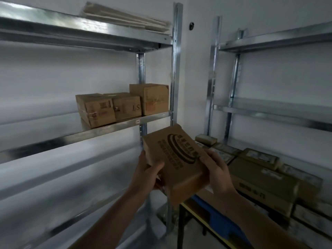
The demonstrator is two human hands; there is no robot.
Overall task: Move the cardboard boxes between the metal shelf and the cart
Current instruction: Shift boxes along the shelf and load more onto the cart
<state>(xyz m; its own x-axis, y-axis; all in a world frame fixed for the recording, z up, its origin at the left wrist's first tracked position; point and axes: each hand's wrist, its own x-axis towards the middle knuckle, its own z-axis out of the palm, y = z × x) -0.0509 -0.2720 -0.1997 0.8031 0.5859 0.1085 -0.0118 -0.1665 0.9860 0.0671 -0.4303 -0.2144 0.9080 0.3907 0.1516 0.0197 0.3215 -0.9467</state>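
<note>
Cardboard box at lower centre of the frame, held in mid-air, tilted, printed top face toward the camera, with a round black logo and lines of print on it. Gripped from both sides: left hand wrapped round the left edge, thumb on the top face; right hand curled round the right edge. Clear of every shelf level, just in front of the upright post of the metal shelf.

Above and to the left, on the middle level of that shelf, three more boxes in a row, side against side: left box, middle box, and taller right box next to the post. Higher still, at upper centre, pale flat sheets lying on the top level.

At lower right of the frame, a cart with a yellow rim and blue deck, partly hidden behind the right forearm, loaded with a pile of boxes, smaller flat ones resting on larger ones. Behind it, along the right edge, a second shelf. On the white wall at upper centre, between the two shelves, a small dark fitting, too blurred to identify.
</note>
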